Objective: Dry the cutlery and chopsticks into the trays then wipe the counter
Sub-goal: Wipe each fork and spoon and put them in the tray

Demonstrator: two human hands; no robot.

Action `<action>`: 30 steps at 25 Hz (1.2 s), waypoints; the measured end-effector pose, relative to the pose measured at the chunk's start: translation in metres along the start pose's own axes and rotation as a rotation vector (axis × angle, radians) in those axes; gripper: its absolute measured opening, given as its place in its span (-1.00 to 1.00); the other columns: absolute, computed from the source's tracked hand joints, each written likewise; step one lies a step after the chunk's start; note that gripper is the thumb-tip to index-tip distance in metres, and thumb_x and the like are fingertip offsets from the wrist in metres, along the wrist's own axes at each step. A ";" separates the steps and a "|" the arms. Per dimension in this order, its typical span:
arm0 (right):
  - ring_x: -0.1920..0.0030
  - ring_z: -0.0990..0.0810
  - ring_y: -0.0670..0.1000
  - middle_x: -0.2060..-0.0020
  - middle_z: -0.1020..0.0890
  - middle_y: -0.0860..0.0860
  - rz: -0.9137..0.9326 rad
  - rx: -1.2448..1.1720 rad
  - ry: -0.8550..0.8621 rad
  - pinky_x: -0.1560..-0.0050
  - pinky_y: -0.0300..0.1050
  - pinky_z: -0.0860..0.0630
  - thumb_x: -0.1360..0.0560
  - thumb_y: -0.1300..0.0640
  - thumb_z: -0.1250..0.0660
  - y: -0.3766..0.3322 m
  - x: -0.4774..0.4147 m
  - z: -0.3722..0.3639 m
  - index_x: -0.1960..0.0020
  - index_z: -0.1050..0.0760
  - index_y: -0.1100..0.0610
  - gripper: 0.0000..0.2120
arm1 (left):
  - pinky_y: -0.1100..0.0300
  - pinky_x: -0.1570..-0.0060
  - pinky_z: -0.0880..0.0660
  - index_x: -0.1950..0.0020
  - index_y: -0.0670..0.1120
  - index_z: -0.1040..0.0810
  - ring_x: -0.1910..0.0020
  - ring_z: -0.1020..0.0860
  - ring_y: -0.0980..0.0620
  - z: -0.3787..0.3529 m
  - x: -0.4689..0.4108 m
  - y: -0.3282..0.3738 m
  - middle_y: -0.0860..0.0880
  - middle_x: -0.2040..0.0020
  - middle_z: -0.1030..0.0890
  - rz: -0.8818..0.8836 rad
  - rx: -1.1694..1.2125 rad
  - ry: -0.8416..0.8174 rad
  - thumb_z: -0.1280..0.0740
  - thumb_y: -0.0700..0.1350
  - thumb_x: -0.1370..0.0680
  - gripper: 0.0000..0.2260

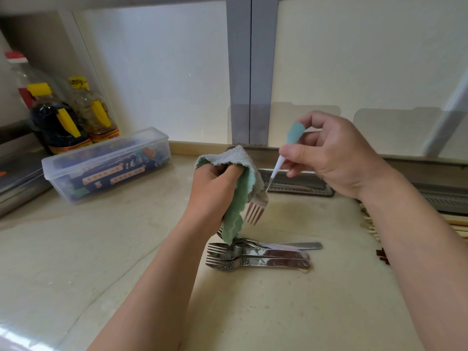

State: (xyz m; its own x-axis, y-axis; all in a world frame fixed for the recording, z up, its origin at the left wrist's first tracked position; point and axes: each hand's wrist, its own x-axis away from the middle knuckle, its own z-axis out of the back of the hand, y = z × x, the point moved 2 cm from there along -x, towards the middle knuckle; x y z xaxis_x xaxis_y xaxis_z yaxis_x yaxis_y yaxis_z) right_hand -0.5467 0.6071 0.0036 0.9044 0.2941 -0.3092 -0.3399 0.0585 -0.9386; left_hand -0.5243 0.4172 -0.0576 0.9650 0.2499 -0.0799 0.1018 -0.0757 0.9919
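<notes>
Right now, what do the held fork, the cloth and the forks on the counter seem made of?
Held fork: handle looks like matte plastic, teal fading to white; tines are metal with a pinkish sheen, possibly coated. Cloth: soft fuzzy pile, likely microfibre, green one side, grey the other. Loose forks: bright mirror-like metal, probably stainless steel.

a pile of forks point(255, 257) lies on the counter point(101, 249), under a raised fork point(255, 211) and cloth point(235, 158). a box point(106, 165) sits back left, bottles point(58, 122) behind it; trays point(298, 186) lie back right, chopsticks point(452, 221) far right.
</notes>
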 end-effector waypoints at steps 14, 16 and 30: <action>0.32 -0.72 0.17 0.29 -0.70 0.21 -0.097 0.278 -0.129 0.28 0.12 -0.69 -0.44 0.42 -0.44 0.021 0.003 -0.054 0.00 -0.36 0.21 -0.69 | -0.13 0.19 -0.55 0.06 -0.31 -0.62 0.23 -0.61 -0.19 0.001 -0.001 0.000 -0.34 0.16 -0.65 -0.146 0.070 -0.087 -0.37 -0.30 -0.50 -0.91; 0.25 -0.74 0.13 0.23 -0.72 0.15 -0.202 0.396 -0.269 0.25 0.07 -0.67 -0.48 0.26 -0.48 0.021 0.004 -0.051 0.00 -0.47 0.22 -0.80 | -0.05 0.20 -0.56 0.10 -0.27 -0.62 0.23 -0.61 -0.15 0.005 -0.003 0.003 -0.26 0.20 -0.66 -0.165 0.094 0.017 -0.35 -0.34 -0.54 -0.93; 0.38 -0.61 -0.12 0.31 -0.71 0.01 -0.227 0.625 -0.434 0.29 -0.12 -0.65 -0.53 0.21 -0.45 0.030 0.010 -0.063 0.18 -0.66 0.22 -0.87 | 0.14 0.38 -0.45 0.21 -0.20 -0.57 0.41 -0.50 -0.06 0.007 -0.006 0.003 -0.12 0.41 -0.54 -0.087 0.216 0.174 -0.32 -0.24 -0.61 -0.80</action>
State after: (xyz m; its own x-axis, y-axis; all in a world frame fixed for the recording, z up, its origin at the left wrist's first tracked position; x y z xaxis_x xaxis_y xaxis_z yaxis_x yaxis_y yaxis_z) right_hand -0.5316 0.5514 -0.0371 0.8315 0.5486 0.0873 -0.3573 0.6487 -0.6720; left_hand -0.5282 0.4083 -0.0546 0.8962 0.4250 -0.1271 0.2496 -0.2463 0.9365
